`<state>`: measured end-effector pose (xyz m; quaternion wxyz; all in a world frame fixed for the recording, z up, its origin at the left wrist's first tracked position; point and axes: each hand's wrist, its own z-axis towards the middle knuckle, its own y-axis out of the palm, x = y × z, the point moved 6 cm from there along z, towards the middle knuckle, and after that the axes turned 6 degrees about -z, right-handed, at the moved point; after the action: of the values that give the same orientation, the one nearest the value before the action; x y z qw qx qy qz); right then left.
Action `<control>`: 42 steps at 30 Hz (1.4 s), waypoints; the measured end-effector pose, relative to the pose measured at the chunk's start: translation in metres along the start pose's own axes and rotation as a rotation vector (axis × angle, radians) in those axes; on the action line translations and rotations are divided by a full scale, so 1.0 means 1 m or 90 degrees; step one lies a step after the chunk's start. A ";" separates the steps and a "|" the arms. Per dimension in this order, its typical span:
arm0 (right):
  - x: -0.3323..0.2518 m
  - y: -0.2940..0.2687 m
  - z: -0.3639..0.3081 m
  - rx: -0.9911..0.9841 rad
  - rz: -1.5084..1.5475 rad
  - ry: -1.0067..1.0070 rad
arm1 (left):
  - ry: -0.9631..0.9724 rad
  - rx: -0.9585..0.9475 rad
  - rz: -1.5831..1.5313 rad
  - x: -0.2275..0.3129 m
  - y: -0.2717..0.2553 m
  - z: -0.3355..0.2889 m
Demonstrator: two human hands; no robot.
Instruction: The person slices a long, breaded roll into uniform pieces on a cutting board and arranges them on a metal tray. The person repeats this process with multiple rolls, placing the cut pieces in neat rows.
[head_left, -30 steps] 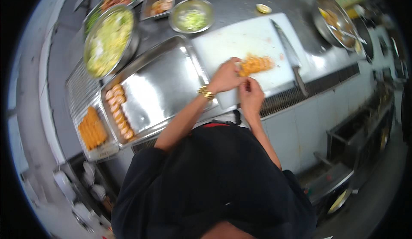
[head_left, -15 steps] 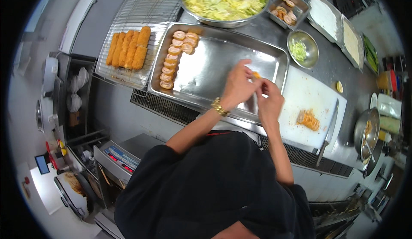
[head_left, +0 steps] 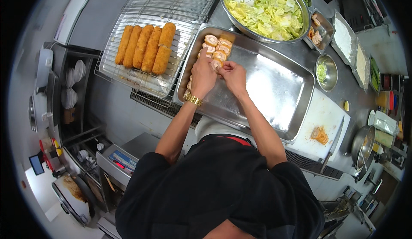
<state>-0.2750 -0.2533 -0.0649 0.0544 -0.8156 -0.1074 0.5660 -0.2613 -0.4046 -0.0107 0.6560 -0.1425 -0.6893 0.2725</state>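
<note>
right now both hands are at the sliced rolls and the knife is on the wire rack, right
Not the wire rack: the head view shows the knife on the cutting board. The left hand and right hand are at the sliced rolls.

Head-worn fisheye looks down on the tray (head_left: 270,87) from near, edges perhaps distorted.

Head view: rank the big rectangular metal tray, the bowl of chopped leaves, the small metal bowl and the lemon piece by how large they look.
1. Metal tray
2. Bowl of chopped leaves, cut off at the top edge
3. Small metal bowl
4. Lemon piece
</note>
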 end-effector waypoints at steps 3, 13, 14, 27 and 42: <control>0.000 0.001 0.002 0.020 0.005 0.026 | 0.049 -0.004 0.014 0.008 -0.007 0.003; -0.016 -0.005 -0.015 0.148 -0.076 -0.034 | 0.234 -0.131 0.050 0.012 -0.023 0.009; -0.015 -0.006 -0.016 0.154 -0.081 -0.029 | 0.250 -0.150 0.069 0.012 -0.021 0.010; -0.006 -0.003 -0.016 0.175 -0.066 -0.104 | 0.382 -0.243 0.302 -0.005 0.010 0.025; 0.067 -0.340 -0.312 0.804 -0.198 0.152 | 0.475 -0.428 -0.114 0.164 0.159 -0.095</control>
<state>0.0003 0.1030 0.0558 0.6151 -0.6590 0.1352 0.4111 -0.2093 -0.1674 0.0344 0.7962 -0.3735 -0.4672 -0.0908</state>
